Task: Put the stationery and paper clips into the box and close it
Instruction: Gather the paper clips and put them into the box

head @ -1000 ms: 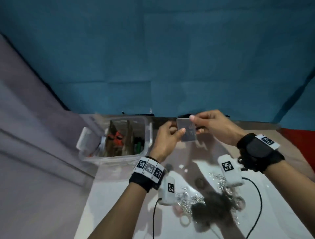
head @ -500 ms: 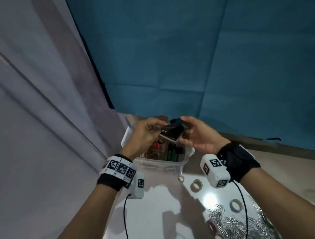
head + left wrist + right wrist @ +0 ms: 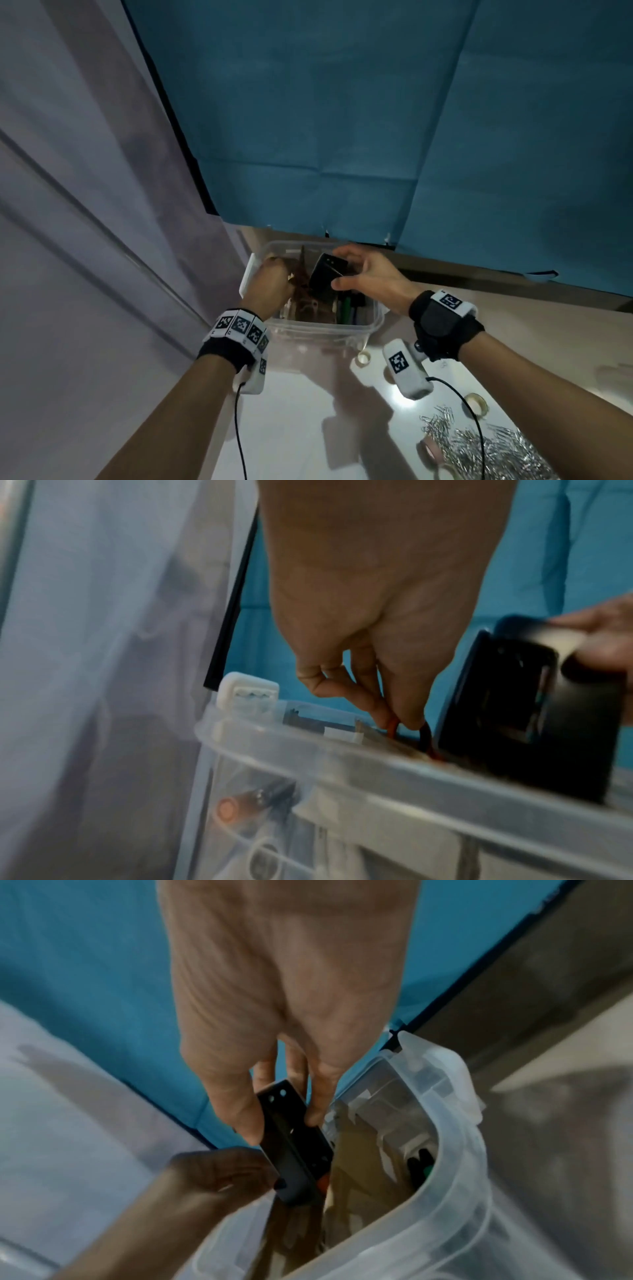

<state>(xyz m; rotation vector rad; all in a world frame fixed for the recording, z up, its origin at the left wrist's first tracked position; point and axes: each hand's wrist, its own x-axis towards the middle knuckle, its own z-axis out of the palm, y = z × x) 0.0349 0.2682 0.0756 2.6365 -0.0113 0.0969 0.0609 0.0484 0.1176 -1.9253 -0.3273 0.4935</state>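
Note:
A clear plastic box (image 3: 371, 317) stands open at the table's far left, with cardboard dividers and pens (image 3: 347, 305) inside. My right hand (image 3: 337, 270) pinches a flat black case (image 3: 325, 275) by its edges and holds it tilted, its lower end inside the box's top. In the right wrist view the right hand (image 3: 284, 1123) grips the black case (image 3: 294, 1150) beside my left hand (image 3: 219, 1172). My left hand (image 3: 400, 721) reaches into the box (image 3: 308, 753), fingers curled, tips pinching a red and black handle (image 3: 394, 727). A pile of paper clips (image 3: 486, 448) lies on the table at the near right.
Small tape rolls (image 3: 363, 358) (image 3: 475, 404) (image 3: 432, 449) lie on the white table between the box and the clips. A white latch (image 3: 247, 696) sticks up at the box's left end. A grey curtain hangs left, a blue sheet behind.
Both hands carried the black case from above the table to the box. My left hand let go of it and dipped into the box; the right hand lowered the case into the box's top.

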